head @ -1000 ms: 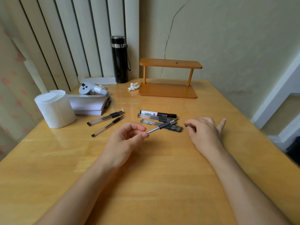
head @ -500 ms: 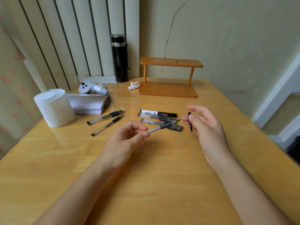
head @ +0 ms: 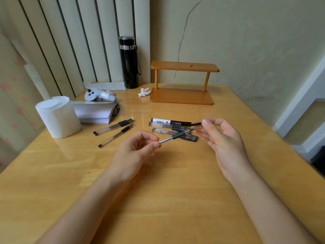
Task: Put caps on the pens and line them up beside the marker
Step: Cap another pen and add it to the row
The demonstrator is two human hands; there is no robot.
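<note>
My left hand (head: 135,152) pinches the rear end of an uncapped clear pen (head: 175,136), tip pointing right and slightly up. My right hand (head: 221,138) holds a black pen cap (head: 196,124) between thumb and forefinger, lying level just above and right of the pen tip. On the table behind them lies the white and black marker (head: 170,121), with two capped pens (head: 168,127) close below it. Three uncapped pens (head: 114,130) lie to the left, tips pointing right.
A white paper roll (head: 58,117) and a stack of paper (head: 96,111) with a white controller (head: 98,95) sit at the left. A black flask (head: 129,62), a crumpled tissue (head: 144,92) and a wooden shelf (head: 182,81) stand at the back.
My right hand lifted from the table with a black cap, then turned it from upright to level and brought it toward the pen tip. My left hand held the pen steady.
</note>
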